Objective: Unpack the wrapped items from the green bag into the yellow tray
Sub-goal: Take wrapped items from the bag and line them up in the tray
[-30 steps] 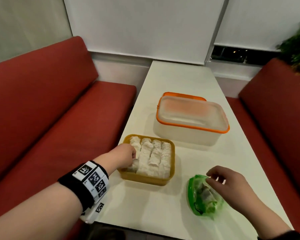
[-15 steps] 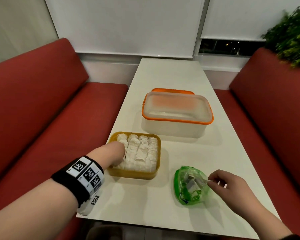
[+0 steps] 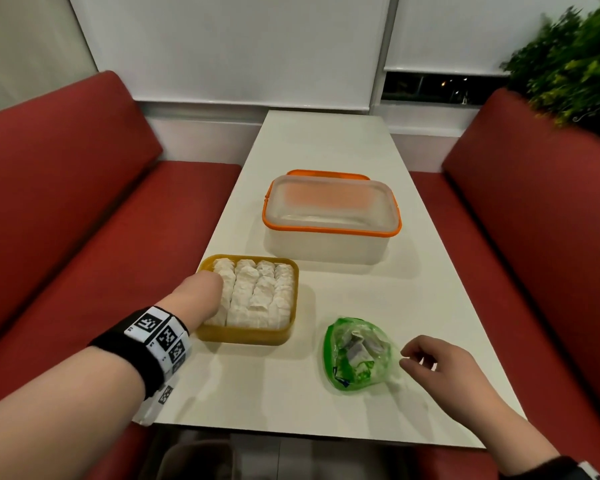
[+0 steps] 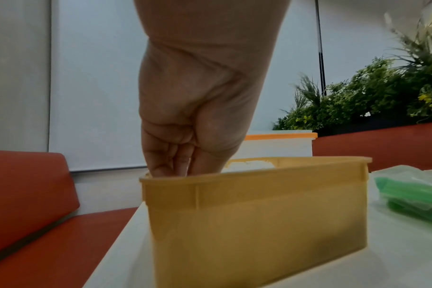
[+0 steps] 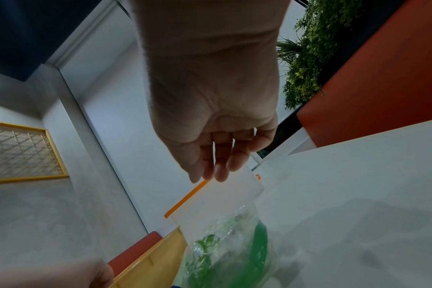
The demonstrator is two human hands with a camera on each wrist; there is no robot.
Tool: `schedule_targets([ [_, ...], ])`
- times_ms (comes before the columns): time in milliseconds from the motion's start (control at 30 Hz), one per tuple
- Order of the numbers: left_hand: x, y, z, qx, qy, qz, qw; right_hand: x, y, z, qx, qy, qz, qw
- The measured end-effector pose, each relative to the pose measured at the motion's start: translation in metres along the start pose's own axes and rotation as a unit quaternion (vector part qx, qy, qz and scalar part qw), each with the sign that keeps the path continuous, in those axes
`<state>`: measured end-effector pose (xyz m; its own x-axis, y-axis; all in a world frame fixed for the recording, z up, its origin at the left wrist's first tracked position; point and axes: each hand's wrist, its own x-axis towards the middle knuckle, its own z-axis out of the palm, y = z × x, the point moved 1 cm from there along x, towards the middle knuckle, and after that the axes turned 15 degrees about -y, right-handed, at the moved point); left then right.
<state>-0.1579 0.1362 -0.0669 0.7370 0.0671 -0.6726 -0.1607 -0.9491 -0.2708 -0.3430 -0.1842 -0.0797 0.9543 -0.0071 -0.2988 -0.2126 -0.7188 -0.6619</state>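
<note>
The yellow tray stands at the table's near left, packed with rows of white wrapped items. My left hand reaches down into the tray's left side. In the left wrist view the left hand has its fingers and thumb bunched, with the tips hidden behind the tray wall. The green bag lies to the right of the tray with wrapped items inside. My right hand hovers just right of the bag, fingers loosely curled and holding nothing. The right wrist view shows the right hand above the bag.
A large clear container with an orange rim stands behind the tray, mid-table. The white table is narrow, with red benches on the left and right. A green plant rises behind the right bench.
My right hand has drawn off the bag to its right side. My left hand has gone from the tray's left edge down into the tray.
</note>
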Motion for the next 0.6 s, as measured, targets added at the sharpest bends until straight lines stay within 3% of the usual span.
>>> schedule_targets([
  [100,-0.016,0.011,-0.008,-0.078,0.08,0.033,0.993,0.001,0.006,0.002,-0.01,0.002,0.01,1.0],
  [167,-0.035,0.033,-0.011,-0.116,0.147,0.102,0.977,0.004,0.01,0.004,-0.014,0.004,0.022,1.0],
  [233,-0.05,0.062,-0.006,-0.164,0.172,0.186,0.953,0.009,0.014,0.01,-0.021,-0.001,0.034,0.999],
  [367,-0.062,0.13,0.02,-0.228,0.102,0.317,0.915,0.026,0.017,0.019,-0.017,0.017,0.072,0.997],
  [600,-0.032,0.174,0.052,-0.305,0.033,0.275,0.911,0.059,0.016,0.033,0.079,-0.065,0.151,0.983],
])
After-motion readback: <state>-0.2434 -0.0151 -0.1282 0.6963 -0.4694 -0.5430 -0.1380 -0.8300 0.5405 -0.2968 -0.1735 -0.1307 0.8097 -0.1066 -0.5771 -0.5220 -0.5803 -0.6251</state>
